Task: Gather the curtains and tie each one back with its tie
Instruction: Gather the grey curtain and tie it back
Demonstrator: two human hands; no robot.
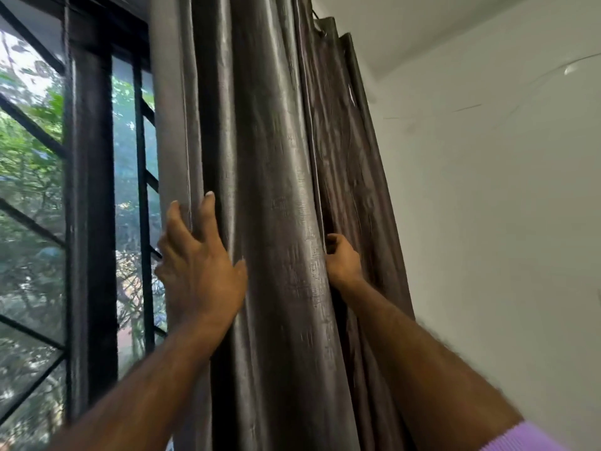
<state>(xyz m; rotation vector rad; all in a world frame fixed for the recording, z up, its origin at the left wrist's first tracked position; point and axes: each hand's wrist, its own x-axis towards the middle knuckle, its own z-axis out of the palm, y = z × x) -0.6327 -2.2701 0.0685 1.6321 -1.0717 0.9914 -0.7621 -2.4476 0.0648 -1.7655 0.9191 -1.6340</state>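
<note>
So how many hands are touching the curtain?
2. The left hand presses spread fingers on the window side of the shiny grey-brown fabric curtain; the right hand grips its wall-side edge.

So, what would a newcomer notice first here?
The shiny dark grey curtain fills the middle, hanging in deep folds. The left hand lies with spread fingers on its window-side folds, while the right hand grips a fold on its wall side. At left, a black-barred window shows green trees.

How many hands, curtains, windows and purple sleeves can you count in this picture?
hands: 2 (left hand, right hand)
curtain: 1 gathered bunch
window: 1
sleeve: 1, purple
total: 5
</note>
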